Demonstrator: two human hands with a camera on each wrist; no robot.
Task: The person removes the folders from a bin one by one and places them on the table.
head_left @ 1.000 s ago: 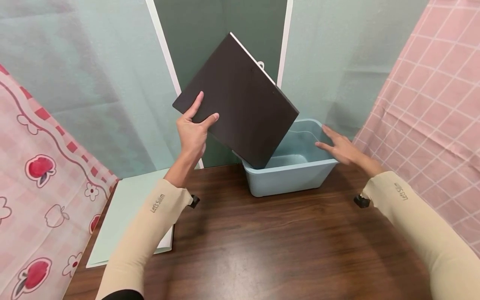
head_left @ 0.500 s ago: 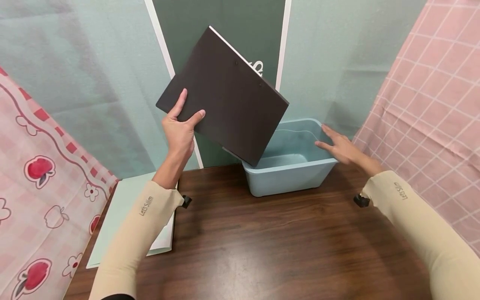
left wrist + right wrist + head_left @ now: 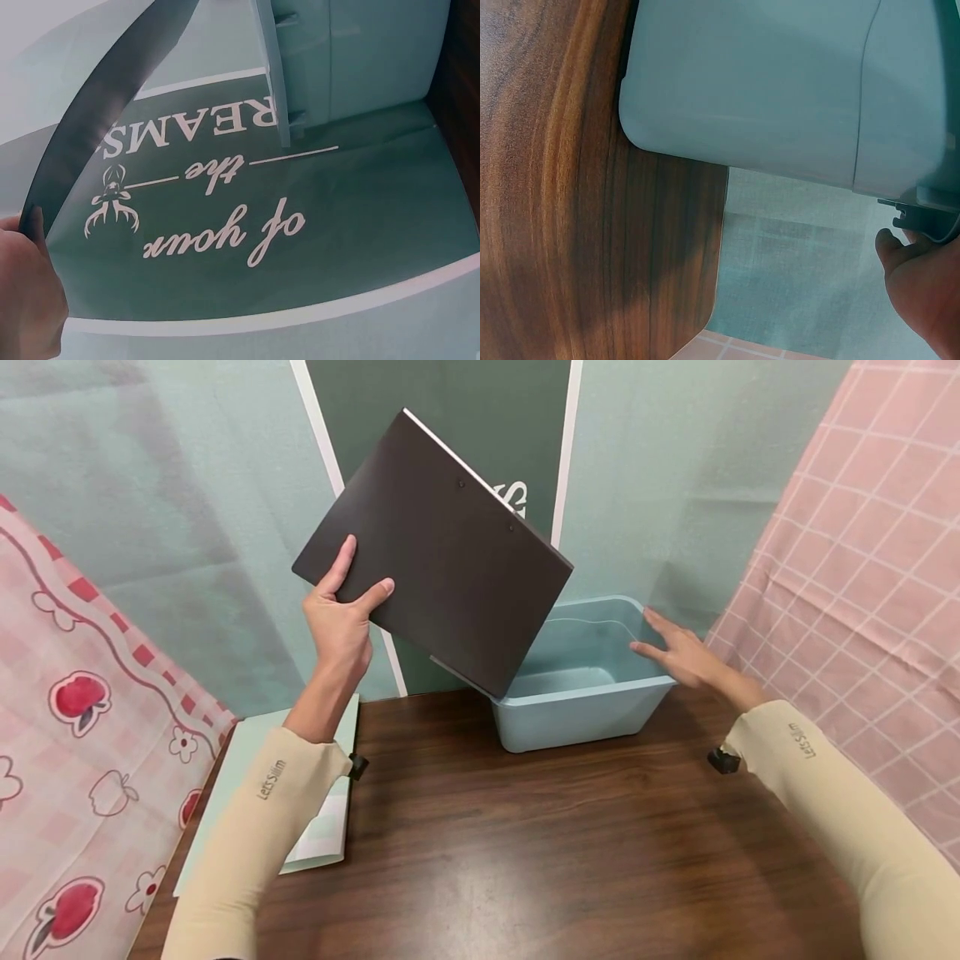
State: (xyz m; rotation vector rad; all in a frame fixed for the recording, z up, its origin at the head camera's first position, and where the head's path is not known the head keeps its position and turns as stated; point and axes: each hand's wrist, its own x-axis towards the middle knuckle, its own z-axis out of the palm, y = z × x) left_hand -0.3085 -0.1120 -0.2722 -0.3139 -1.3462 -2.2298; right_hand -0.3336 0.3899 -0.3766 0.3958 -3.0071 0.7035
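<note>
A thin black file folder (image 3: 438, 556) hangs tilted over the left end of a light blue plastic bin (image 3: 585, 720). Thumb and index finger of my left hand (image 3: 337, 631) lie on its near face, gripping the lower left edge; the other fingers are behind it. Two small rivets and a white strip show along its upper edge. In the left wrist view the folder (image 3: 97, 112) appears edge-on and bowed. Its lowest corner overlaps the bin's near left rim; contact is unclear. My right hand (image 3: 682, 652) holds the bin's right end, fingertips (image 3: 889, 244) at its rim.
A pale green folder (image 3: 251, 752) with white paper inside lies at the left of the brown wooden table (image 3: 525, 860). Patterned pink cloth (image 3: 82, 777) hangs on the left, checked pink cloth (image 3: 847, 568) on the right. A green cloth backdrop (image 3: 450, 393) stands behind.
My left hand has moved left and slightly up with the black file folder, drawing its lower corner toward the bin's left end. The right hand and bin have stayed still.
</note>
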